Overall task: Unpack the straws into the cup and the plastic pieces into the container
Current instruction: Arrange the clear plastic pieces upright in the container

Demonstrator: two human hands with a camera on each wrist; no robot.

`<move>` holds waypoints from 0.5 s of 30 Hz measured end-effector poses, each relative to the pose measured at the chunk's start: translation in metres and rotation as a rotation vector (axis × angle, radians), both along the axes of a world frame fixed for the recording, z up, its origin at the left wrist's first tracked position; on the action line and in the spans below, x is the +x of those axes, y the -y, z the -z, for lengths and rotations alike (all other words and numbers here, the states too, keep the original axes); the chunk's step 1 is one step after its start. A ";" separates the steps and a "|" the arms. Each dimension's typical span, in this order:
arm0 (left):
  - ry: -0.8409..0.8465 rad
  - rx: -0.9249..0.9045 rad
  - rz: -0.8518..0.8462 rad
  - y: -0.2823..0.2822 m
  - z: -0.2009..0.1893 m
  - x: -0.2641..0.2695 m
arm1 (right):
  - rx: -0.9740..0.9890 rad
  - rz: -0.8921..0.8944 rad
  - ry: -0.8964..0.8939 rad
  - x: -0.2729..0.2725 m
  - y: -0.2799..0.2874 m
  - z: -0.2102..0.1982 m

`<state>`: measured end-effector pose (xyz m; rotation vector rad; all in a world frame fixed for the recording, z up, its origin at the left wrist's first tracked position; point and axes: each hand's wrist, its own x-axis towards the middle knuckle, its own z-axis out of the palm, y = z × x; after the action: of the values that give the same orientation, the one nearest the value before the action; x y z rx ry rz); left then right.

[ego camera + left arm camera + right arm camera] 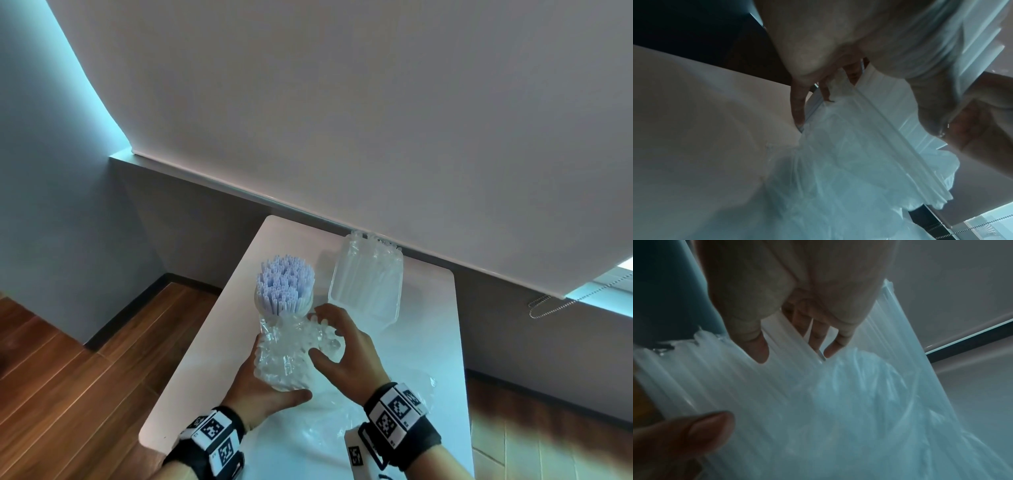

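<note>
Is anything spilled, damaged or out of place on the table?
Nothing looks spilled. The straws stand in the cup. Both hands hold the clear bag of pieces. An empty wrapper lies crumpled near the wrists.

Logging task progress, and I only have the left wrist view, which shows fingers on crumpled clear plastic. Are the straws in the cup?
Observer: Yes. In the head view the straws stand upright in the cup, just beyond the hands.
Operator: Where is the container?
Observer: The clear container sits on the table to the right of the cup, with clear pieces showing at its far end.
Operator: What is the right hand doing?
Observer: The right hand curls over the top of a bag of plastic pieces, while the left hand has a grip on its other side.
</note>
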<state>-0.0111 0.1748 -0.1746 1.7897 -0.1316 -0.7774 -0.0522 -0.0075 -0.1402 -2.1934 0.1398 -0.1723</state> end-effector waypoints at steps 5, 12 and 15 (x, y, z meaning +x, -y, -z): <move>-0.031 -0.029 -0.007 -0.001 -0.001 -0.001 | -0.077 -0.017 0.054 0.000 -0.006 0.007; -0.034 -0.041 0.031 0.000 0.002 0.000 | -0.098 -0.024 0.153 0.002 -0.006 0.013; -0.046 -0.038 0.042 0.000 0.003 -0.001 | -0.119 0.001 0.128 0.000 -0.007 0.012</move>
<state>-0.0119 0.1749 -0.1775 1.7366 -0.1534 -0.8397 -0.0523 -0.0010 -0.1517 -2.2935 0.0602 -0.3278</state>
